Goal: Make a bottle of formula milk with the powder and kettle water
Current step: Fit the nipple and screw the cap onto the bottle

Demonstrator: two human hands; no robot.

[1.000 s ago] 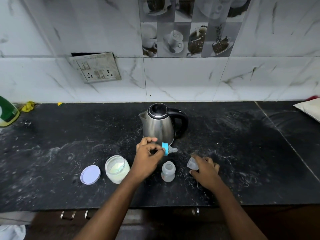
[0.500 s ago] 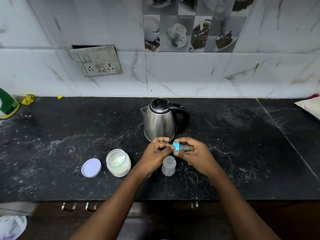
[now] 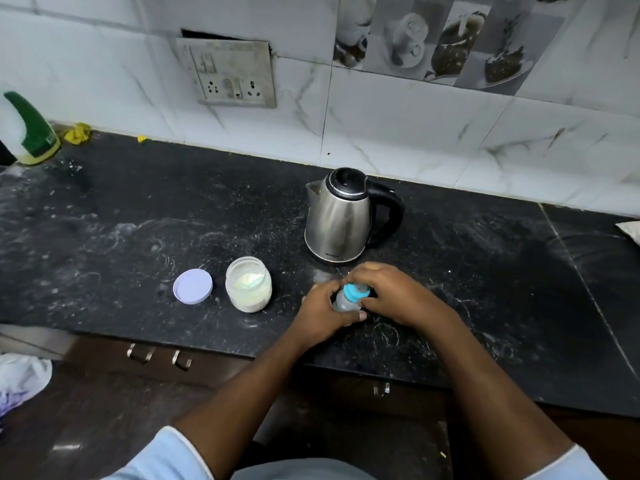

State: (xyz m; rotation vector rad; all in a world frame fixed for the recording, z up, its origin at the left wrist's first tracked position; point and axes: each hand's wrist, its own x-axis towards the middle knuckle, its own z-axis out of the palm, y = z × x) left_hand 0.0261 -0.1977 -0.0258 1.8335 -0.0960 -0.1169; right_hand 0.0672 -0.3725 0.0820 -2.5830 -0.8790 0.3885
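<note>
Currently left hand [image 3: 320, 311] grips bottle [image 3: 343, 302] body on countertop [image 3: 138, 220]; right hand [image 3: 391, 294] curls over its blue teat cap [image 3: 354, 292], forearms converging.

Head view — close above, looking down at the counter [image 3: 138, 216].

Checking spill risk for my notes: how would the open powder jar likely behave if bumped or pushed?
The powder jar looks squat and wide, standing upright, so it would probably slide rather than tip. It seems only partly filled, so likely light and easily shoved. Its lilac lid lies beside it, so a hard knock could spill powder.
</note>
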